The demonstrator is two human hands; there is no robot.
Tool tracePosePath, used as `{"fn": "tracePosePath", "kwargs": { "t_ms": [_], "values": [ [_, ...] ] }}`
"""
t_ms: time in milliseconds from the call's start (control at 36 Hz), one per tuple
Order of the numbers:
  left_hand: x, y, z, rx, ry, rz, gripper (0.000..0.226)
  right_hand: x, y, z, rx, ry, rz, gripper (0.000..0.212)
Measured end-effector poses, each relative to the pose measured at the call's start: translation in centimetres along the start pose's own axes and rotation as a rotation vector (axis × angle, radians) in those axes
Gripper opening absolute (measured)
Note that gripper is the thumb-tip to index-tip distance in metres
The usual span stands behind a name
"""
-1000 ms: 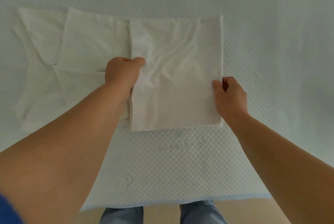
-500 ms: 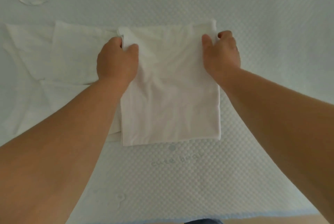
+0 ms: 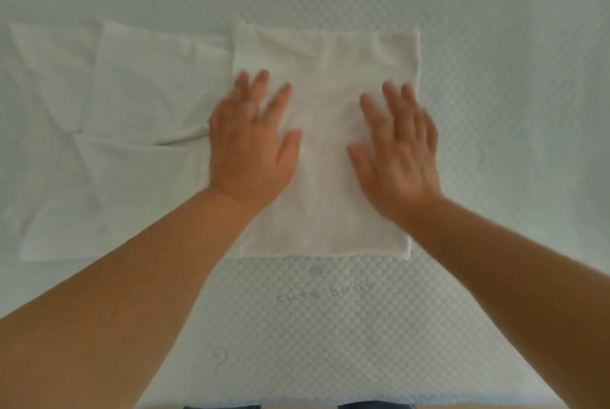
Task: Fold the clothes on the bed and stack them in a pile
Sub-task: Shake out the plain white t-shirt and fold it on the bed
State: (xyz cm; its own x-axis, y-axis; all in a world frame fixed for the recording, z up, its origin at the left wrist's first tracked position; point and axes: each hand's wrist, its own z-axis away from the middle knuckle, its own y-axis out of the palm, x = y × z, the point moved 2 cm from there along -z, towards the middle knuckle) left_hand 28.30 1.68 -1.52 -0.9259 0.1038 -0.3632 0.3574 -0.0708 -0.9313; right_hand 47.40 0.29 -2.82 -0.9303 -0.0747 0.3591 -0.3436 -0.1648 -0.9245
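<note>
Both hands lie flat with fingers spread, gripping nothing: the left hand (image 3: 252, 141) and the right hand (image 3: 397, 151) press on the folded part (image 3: 325, 157) of a white garment (image 3: 132, 131) spread on the bed (image 3: 495, 78). The step looks like smoothing a fold; next, the unfolded part to the left likely needs folding over
</note>
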Motion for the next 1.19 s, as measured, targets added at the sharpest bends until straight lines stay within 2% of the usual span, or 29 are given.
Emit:
{"fn": "tracePosePath", "kwargs": {
  "t_ms": [56, 83, 167, 250, 333, 417, 472, 528, 611, 667, 722, 778, 833, 917, 1028, 1111, 1194],
  "values": [
    [0.4, 1.6, 1.5, 0.226, -0.005, -0.111, 0.065, -1.4, 1.0, 2.6, 0.153, 0.011, 0.111, 0.069],
    [1.0, 2.2, 1.9, 0.287, -0.015, -0.158, 0.067, -2.4, 1.3, 3.7, 0.184, 0.031, 0.154, 0.068],
    [2.1, 3.4, 1.9, 0.331, -0.015, -0.228, 0.072, -4.2, 1.5, 5.0, 0.199, 0.070, 0.206, 0.064],
    [1.9, 3.6, 1.5, 0.393, -0.027, -0.249, 0.074, -4.0, 1.4, 5.0, 0.214, 0.107, 0.180, 0.070],
    [1.8, 2.6, 1.4, 0.398, -0.036, -0.204, 0.074, -3.2, 0.3, 5.2, 0.140, 0.231, -0.015, 0.078],
    [1.6, 0.8, 2.8, 0.279, -0.034, -0.154, 0.073, -2.7, -1.1, 4.9, 0.024, 0.479, -0.302, 0.062],
    [1.5, 0.3, 4.7, 0.264, -0.011, -0.166, 0.071, -3.0, -1.6, 3.7, 0.068, 0.703, -0.493, 0.045],
    [1.9, 0.3, 6.4, 0.344, -0.006, -0.215, 0.071, -3.6, -1.8, 2.4, 0.164, 0.838, -0.633, 0.039],
    [2.9, 0.8, 6.5, 0.447, -0.045, -0.223, 0.073, -3.8, -2.3, 1.1, 0.253, 0.821, -0.693, 0.025],
    [3.1, 1.0, 5.8, 0.486, -0.064, -0.188, 0.074, -3.5, -2.7, 0.8, 0.273, 0.766, -0.707, 0.014],
    [3.1, 0.8, 5.3, 0.519, -0.072, -0.133, 0.075, -2.5, -3.5, 0.8, 0.268, 0.707, -0.758, 0.011],
    [3.2, 0.1, 5.2, 0.517, -0.082, -0.041, 0.070, -1.0, -4.7, 1.0, 0.236, 0.635, -0.783, 0.011],
    [3.6, -1.2, 5.3, 0.418, -0.148, 0.146, 0.057, 1.3, -6.2, 1.1, 0.184, 0.551, -0.752, 0.014],
    [5.0, -3.7, 5.6, 0.207, -0.379, 0.468, 0.036, 6.3, -8.3, 0.8, 0.124, 0.413, -0.722, 0.019],
    [8.0, -6.6, 6.5, 0.106, -0.725, 0.855, 0.010, 14.1, -9.4, -0.3, 0.098, 0.268, -0.683, 0.013],
    [10.9, -8.7, 7.4, 0.075, -1.005, 1.243, 0.016, 20.4, -8.4, -1.6, 0.125, 0.203, -0.696, 0.016],
    [14.6, -10.5, 8.3, 0.141, -1.138, 1.494, 0.029, 26.5, -5.8, -3.0, 0.161, 0.152, -0.670, 0.018]
  ]
}}
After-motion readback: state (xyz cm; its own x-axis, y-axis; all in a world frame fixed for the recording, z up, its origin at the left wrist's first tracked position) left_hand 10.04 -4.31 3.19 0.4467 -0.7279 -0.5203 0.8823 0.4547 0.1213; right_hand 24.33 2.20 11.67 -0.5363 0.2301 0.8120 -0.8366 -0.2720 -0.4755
